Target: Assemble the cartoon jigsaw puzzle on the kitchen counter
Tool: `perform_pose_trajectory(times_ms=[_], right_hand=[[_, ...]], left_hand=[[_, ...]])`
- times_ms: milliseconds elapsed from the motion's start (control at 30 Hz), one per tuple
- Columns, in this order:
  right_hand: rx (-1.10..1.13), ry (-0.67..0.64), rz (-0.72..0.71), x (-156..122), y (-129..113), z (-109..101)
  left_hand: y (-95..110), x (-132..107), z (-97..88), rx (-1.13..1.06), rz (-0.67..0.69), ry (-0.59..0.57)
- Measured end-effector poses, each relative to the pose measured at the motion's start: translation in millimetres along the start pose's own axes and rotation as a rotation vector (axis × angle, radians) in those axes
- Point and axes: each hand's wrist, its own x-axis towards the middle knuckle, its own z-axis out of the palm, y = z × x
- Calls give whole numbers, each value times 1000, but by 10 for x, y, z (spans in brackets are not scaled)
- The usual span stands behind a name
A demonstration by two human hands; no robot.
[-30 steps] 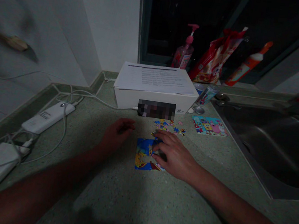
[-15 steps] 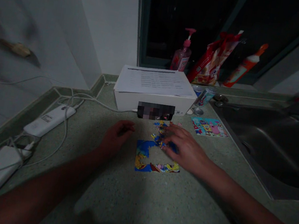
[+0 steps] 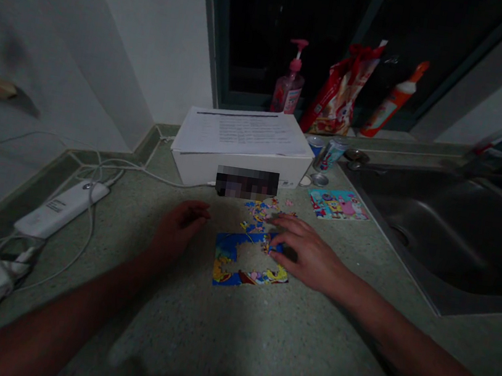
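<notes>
A partly assembled jigsaw puzzle (image 3: 230, 245), with a blue edge and yellow figures, lies on the counter around a bare gap in its middle. My right hand (image 3: 311, 255) reaches over its right side, thumb and index finger closed on a small puzzle piece (image 3: 266, 246) at the gap's upper right edge. Just beyond the puzzle lies a heap of loose puzzle pieces (image 3: 257, 212), partly by my right fingers. My left hand (image 3: 180, 225) hovers left of the puzzle, fingers loosely curled, a gap between thumb and fingertips and nothing visible in it.
Behind the pieces, a phone (image 3: 246, 185) leans on a white box (image 3: 239, 171) topped by a printed sheet. A colourful picture card (image 3: 339, 205) lies near the sink (image 3: 412, 235). Cans (image 3: 331, 154) stand at the back. Cables and a white power strip (image 3: 61, 208) lie left.
My right hand has come from the loose pieces to the puzzle's upper right part, with a piece between its fingertips. The view has turned slightly right. My left hand keeps its pose.
</notes>
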Motion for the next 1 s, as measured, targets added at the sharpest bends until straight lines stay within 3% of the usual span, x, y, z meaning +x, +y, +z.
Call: perform_pose_trajectory(times_ms=[200, 700, 1000], right_hand=[[-12, -21, -14, -12, -36, 88], [-32, 0, -24, -11, -50, 82], [-113, 64, 6, -17, 90, -13]], left_hand=[[34, -13, -4, 20, -4, -3], [-30, -3, 14, -4, -4, 8], [-8, -6, -5, 21, -2, -10]])
